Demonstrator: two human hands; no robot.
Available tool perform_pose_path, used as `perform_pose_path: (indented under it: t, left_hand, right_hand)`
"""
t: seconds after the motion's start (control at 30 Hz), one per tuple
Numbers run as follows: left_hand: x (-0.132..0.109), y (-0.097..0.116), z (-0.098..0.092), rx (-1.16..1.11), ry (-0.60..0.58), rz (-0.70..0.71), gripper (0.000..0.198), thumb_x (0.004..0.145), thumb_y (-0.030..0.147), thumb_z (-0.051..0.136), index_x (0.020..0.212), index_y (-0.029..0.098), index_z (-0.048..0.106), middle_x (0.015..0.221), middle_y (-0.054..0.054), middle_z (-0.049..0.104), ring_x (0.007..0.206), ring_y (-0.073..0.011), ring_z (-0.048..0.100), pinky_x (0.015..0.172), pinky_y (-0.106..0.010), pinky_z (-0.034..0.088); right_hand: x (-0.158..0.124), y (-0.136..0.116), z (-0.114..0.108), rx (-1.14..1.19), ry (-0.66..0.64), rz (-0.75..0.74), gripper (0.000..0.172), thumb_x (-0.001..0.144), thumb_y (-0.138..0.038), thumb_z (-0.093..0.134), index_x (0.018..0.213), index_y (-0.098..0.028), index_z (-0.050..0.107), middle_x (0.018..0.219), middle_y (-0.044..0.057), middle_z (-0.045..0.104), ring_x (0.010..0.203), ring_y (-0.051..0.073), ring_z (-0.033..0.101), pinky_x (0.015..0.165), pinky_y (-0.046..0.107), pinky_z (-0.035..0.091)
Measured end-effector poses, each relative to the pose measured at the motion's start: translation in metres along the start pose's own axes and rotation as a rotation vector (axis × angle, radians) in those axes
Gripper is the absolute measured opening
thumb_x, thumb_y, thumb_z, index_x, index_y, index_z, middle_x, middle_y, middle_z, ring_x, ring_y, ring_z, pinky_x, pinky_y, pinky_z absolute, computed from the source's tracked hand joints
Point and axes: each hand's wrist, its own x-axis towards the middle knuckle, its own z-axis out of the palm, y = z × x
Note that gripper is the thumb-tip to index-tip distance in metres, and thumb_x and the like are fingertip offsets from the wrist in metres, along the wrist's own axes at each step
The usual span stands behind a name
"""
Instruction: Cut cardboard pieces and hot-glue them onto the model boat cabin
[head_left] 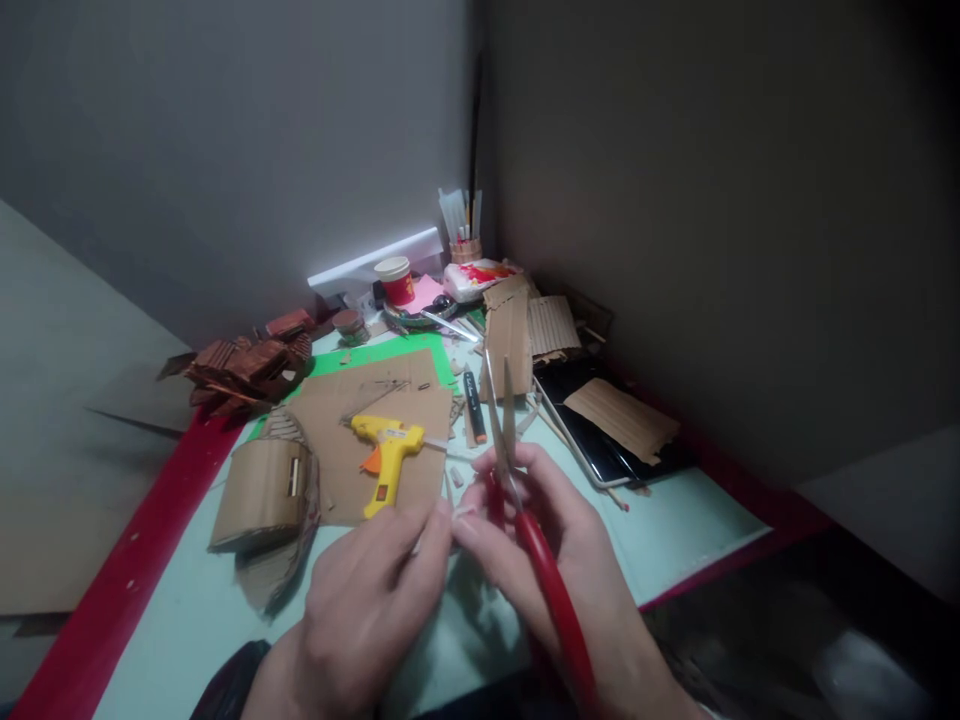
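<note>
Red-handled scissors (553,580) rest in my right hand (577,540), blades pointing away from me and slightly apart. My right thumb and a fingertip also meet at a small pale bit whose kind I cannot make out. Right beside them, my left hand (367,600) is closed, thumb against fingers, and whatever it pinches is mostly hidden. Just beyond the left hand lies a yellow glue gun (394,445) on a flat cardboard sheet (322,400). Further left stands a curved cardboard piece (259,490) with a small slot. A dark marker (474,405) lies past the scissors' blades.
Brown-red cardboard pieces (251,370) are heaped at the left edge. A black tablet-like panel (592,430) with a cardboard strip (622,415) lies right. Behind are a red paper cup (396,285), a holder with sticks (465,248) and more cardboard (508,345). Walls meet behind the table.
</note>
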Motion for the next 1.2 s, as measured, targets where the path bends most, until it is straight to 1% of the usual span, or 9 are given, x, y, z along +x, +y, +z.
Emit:
perform_pose_path:
  t: [0.13,0.33,0.43,0.57,0.73,0.8,0.93,1.03,1.2]
  left_hand:
    - [-0.002,-0.004,0.001,0.069,-0.049,-0.022,0.049,0.097,0.013,0.050,0.139,0.037,0.058,0.127,-0.004,0.073,0.098,-0.0219,0.074,0.090,-0.030,0.054]
    - [0.016,0.007,-0.001,-0.139,0.074,0.009,0.057,0.089,0.004,0.058,0.140,0.030,0.057,0.121,-0.007,0.075,0.106,-0.0195,0.071,0.096,-0.025,0.052]
    - [0.030,0.017,-0.007,-0.322,0.038,-0.233,0.032,0.090,0.010,0.062,0.115,0.028,0.069,0.102,-0.001,0.079,0.090,-0.0139,0.074,0.083,-0.017,0.055]
    - [0.041,0.020,-0.018,-0.501,-0.153,-0.511,0.014,0.092,0.026,0.062,0.100,0.027,0.075,0.095,0.000,0.078,0.083,-0.0140,0.073,0.071,-0.015,0.055]
    - [0.038,0.014,-0.025,-0.633,-0.146,-0.620,0.010,0.089,0.031,0.068,0.089,0.027,0.076,0.084,0.001,0.074,0.072,-0.0130,0.068,0.068,-0.018,0.053]
    - [0.035,0.012,-0.025,-0.685,-0.099,-0.664,0.009,0.088,0.032,0.070,0.089,0.026,0.077,0.081,0.001,0.074,0.067,-0.0129,0.068,0.065,-0.019,0.053]
    - [0.034,0.010,-0.024,-0.776,0.042,-0.687,0.006,0.084,0.029,0.075,0.087,0.025,0.078,0.078,-0.001,0.073,0.060,-0.0133,0.065,0.059,-0.022,0.052]
    - [0.037,0.007,-0.023,-0.833,0.060,-0.637,0.008,0.085,0.023,0.074,0.088,0.029,0.078,0.082,0.001,0.072,0.068,-0.0129,0.065,0.066,-0.022,0.053]
    - [0.041,0.002,-0.021,-0.887,0.012,-0.553,0.015,0.087,0.021,0.070,0.090,0.032,0.080,0.104,-0.001,0.076,0.101,-0.0184,0.069,0.090,-0.027,0.053]
  right_hand:
    - [0.002,0.003,0.002,0.001,0.010,-0.022,0.042,0.072,-0.028,0.083,0.101,-0.021,0.054,0.085,-0.002,0.063,0.077,0.011,0.063,0.072,0.018,0.055]
    - [-0.002,0.006,-0.004,-0.132,-0.037,-0.153,0.028,0.085,-0.024,0.070,0.105,-0.023,0.051,0.091,-0.001,0.062,0.083,0.012,0.064,0.074,0.021,0.055]
    - [-0.003,0.005,-0.008,-0.304,-0.064,-0.263,0.026,0.085,-0.013,0.063,0.106,-0.024,0.052,0.091,-0.002,0.061,0.082,0.012,0.063,0.075,0.023,0.053]
    - [-0.004,0.001,-0.012,-0.453,-0.124,-0.377,0.036,0.077,-0.001,0.061,0.104,-0.025,0.054,0.092,-0.005,0.061,0.081,0.010,0.059,0.075,0.019,0.049]
    - [-0.005,-0.012,-0.025,-0.527,-0.165,-0.233,0.031,0.082,-0.025,0.070,0.109,-0.027,0.055,0.093,-0.003,0.063,0.080,0.014,0.061,0.072,0.023,0.051]
    - [-0.005,-0.019,-0.031,-0.624,-0.183,-0.136,0.035,0.077,-0.033,0.071,0.109,-0.026,0.058,0.088,-0.001,0.065,0.076,0.018,0.061,0.068,0.027,0.050]
    - [-0.004,-0.025,-0.039,-0.706,-0.265,-0.102,0.037,0.065,-0.036,0.076,0.100,-0.027,0.066,0.096,0.004,0.071,0.085,0.026,0.065,0.073,0.031,0.051]
    - [-0.006,-0.021,-0.042,-0.736,-0.299,-0.054,0.038,0.060,-0.032,0.080,0.097,-0.029,0.070,0.102,0.003,0.071,0.092,0.028,0.066,0.075,0.031,0.052]
    - [-0.004,-0.014,-0.046,-0.754,-0.370,-0.074,0.035,0.064,-0.033,0.082,0.096,-0.028,0.069,0.096,0.001,0.070,0.088,0.024,0.065,0.074,0.029,0.050]
